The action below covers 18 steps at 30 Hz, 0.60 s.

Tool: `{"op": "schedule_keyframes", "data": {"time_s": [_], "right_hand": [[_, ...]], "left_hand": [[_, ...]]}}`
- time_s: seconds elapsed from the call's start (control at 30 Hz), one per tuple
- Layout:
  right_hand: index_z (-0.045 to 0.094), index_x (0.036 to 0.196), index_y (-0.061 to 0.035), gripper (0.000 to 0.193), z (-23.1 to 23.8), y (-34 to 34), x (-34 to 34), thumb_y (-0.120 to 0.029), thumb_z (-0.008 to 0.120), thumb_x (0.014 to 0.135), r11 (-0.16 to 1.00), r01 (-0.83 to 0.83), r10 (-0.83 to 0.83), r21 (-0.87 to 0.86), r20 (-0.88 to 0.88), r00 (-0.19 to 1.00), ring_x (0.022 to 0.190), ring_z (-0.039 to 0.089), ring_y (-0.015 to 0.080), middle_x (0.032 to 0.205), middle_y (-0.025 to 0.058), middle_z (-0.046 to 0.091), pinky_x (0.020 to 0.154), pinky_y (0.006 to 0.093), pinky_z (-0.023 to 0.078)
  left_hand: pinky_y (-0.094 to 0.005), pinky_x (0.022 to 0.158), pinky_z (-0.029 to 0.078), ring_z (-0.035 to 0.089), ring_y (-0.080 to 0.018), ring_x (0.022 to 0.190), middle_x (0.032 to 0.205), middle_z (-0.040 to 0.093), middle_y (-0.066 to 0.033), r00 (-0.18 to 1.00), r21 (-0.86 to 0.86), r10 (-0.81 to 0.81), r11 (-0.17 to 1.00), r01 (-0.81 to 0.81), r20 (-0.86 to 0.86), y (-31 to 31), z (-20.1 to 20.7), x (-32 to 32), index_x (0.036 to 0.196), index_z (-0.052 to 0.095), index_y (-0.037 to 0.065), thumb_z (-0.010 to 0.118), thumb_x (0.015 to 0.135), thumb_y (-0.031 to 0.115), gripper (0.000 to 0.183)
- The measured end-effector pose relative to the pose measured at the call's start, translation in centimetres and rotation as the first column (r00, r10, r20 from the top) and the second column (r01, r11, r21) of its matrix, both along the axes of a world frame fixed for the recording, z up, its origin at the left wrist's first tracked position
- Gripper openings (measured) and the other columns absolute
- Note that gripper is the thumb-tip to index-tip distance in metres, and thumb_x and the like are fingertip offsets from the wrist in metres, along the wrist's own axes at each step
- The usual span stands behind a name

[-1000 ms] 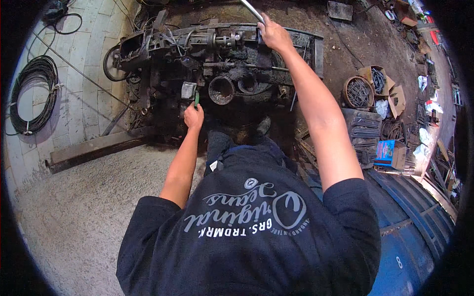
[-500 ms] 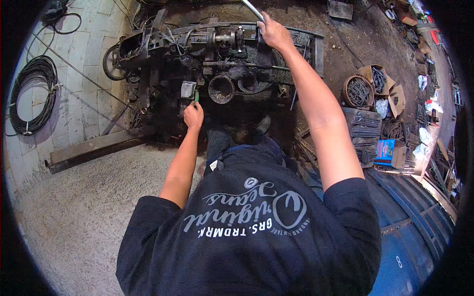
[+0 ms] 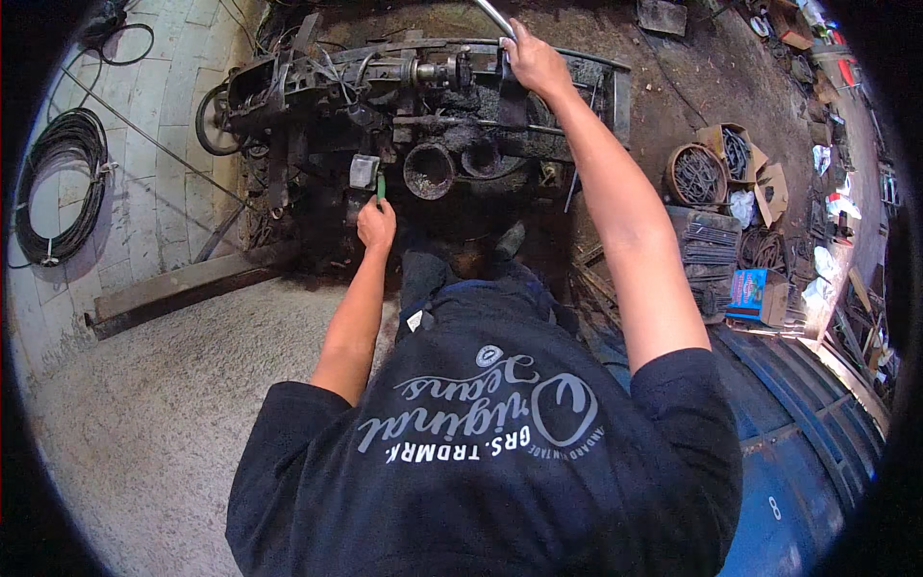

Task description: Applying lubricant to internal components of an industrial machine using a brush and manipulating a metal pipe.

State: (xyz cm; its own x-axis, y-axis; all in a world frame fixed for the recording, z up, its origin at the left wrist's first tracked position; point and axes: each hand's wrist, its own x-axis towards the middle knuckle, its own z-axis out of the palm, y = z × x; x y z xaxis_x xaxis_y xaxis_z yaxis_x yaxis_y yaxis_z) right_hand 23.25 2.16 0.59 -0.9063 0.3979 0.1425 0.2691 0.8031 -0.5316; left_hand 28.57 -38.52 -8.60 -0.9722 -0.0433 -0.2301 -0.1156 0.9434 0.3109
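In front of me stands a dark, greasy metal-working machine (image 3: 538,144) that resembles a lathe. My left hand (image 3: 376,224) is closed around a green handle (image 3: 381,184), beside a small grey box (image 3: 364,171) on the machine's near side. My right hand (image 3: 536,65) reaches over the right half and grips a shiny metal rod (image 3: 493,16), which slants up and left out of the picture. A metal shaft (image 3: 433,73) lies across the machine's upper middle, left of that hand. Below it are two round, cup-like openings; the left opening (image 3: 429,171) holds small metal chips.
Coiled black cable (image 3: 62,183) lies on pale tiles at left, near a long beam (image 3: 183,284). At right are a round basket (image 3: 698,176) of metal pieces, cardboard boxes (image 3: 735,149), stacked rods (image 3: 709,245) and a blue box (image 3: 750,293). Blue metal panels (image 3: 769,481) are at lower right.
Both hands keep their holds and have hardly moved. The picture has shifted very slightly.
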Motion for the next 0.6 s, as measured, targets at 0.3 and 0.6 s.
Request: {"op": "schedule_keyframes", "data": {"time_s": [0.3,0.6], "right_hand": [[0.047,0.134,-0.0094,0.044,0.3,-0.4,-0.1,-0.033,0.048,0.096,1.000,0.007,-0.006,0.016,-0.022,1.000,0.097,0.064,0.0402,0.102,0.0207,0.067,0.085,0.0506,0.049],[0.044,0.136,-0.0013,0.046,2.8,-0.9,0.0,-0.028,0.048,0.098,0.998,-0.014,0.016,-0.054,0.030,0.999,0.081,0.061,0.0456,0.089,0.0276,0.064,0.069,0.0525,0.047]], "left_hand": [[-0.0496,0.084,0.051,0.064,-0.0428,0.096,0.102,0.067,-0.0258,0.999,0.003,-0.007,1.000,0.007,-0.043,-0.1,-0.8,0.6,0.119,0.065,0.002,0.050,0.093,0.032,0.043],[-0.0540,0.076,0.051,0.064,-0.0468,0.088,0.092,0.067,-0.0267,0.999,-0.027,0.025,0.999,-0.024,0.044,-1.6,-3.6,1.3,0.102,0.066,0.002,0.056,0.091,0.025,0.027]]}}
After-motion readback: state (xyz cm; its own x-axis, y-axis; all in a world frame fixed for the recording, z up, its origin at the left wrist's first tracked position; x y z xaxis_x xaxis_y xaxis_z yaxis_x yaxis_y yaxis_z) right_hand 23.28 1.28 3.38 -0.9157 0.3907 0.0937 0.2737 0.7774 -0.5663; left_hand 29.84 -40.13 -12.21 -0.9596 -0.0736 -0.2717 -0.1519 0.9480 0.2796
